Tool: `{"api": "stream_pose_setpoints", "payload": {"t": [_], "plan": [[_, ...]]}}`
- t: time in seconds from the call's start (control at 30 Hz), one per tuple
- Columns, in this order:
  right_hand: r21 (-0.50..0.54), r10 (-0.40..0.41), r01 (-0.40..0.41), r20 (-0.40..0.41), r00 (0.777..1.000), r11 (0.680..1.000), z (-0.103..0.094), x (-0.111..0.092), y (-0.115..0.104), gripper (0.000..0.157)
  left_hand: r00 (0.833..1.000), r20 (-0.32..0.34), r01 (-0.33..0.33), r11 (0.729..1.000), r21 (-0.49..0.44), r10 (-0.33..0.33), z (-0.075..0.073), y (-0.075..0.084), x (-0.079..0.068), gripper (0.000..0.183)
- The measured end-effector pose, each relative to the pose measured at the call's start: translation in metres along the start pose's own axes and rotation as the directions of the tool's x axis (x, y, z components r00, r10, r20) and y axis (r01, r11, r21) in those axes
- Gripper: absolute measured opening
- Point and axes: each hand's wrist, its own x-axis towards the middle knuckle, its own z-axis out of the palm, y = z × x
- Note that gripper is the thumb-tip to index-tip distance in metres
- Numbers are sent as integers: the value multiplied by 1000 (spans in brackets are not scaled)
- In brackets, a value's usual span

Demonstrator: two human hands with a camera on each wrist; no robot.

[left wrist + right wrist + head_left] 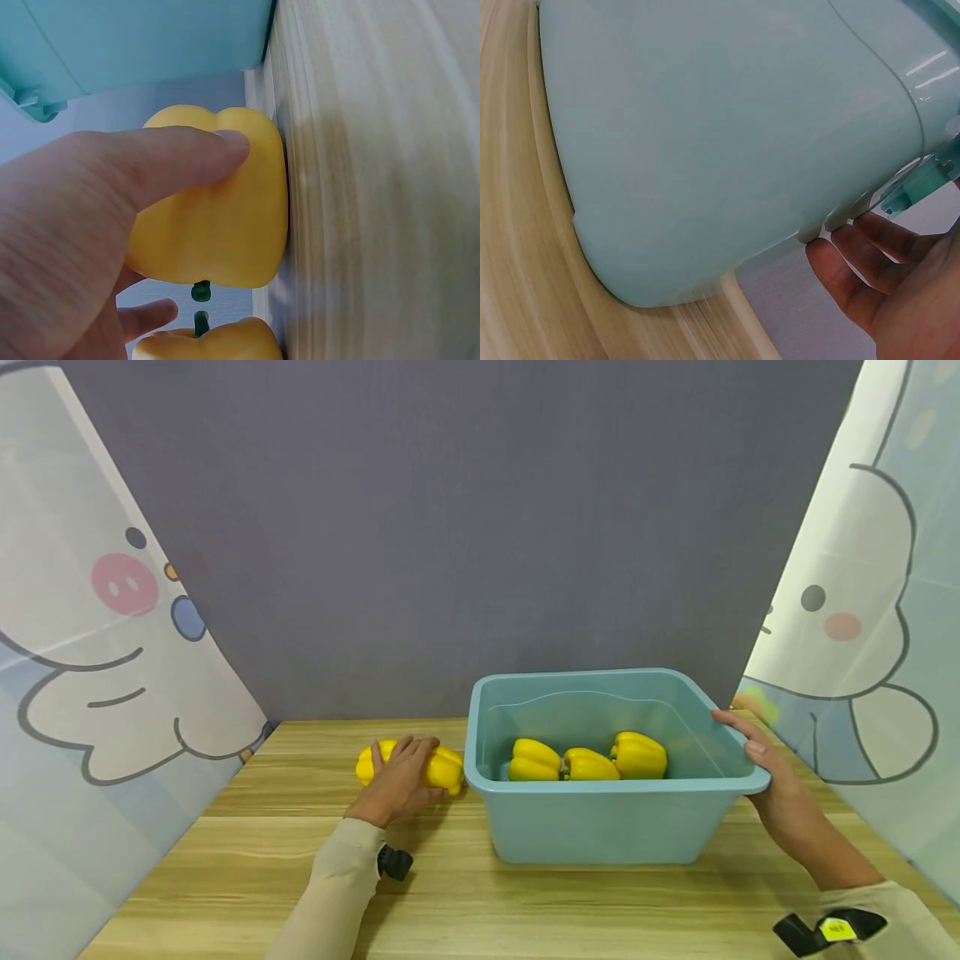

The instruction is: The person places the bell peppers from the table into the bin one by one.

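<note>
On the table, my left hand (397,781) grips a yellow bell pepper (444,768) that lies just left of a light blue plastic bin (592,827). In the left wrist view the thumb presses on that pepper's side, its green stem facing a second yellow bell pepper (214,346). This second pepper lies to the left, partly behind the hand. Over at the bin's right side, my right hand (783,793) holds the rim; its fingertips (832,270) touch the outer wall below it. Three yellow bell peppers (591,765) show inside the bin, their lower parts hidden by the front wall.
The wooden table (225,877) ends at a grey upright panel (465,543) behind. Cartoon-printed sheets (60,710) hang on the left and right. The bin's raised rim stands higher than the peppers on the table.
</note>
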Motion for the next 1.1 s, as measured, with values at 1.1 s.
{"api": "stream_pose_setpoints", "payload": {"t": [1.1], "plan": [[6,-24,24,-4,1000,1000,1,-2,1,52,999,-28,21,1000,-21,-21,-4,-2,1,76]]}}
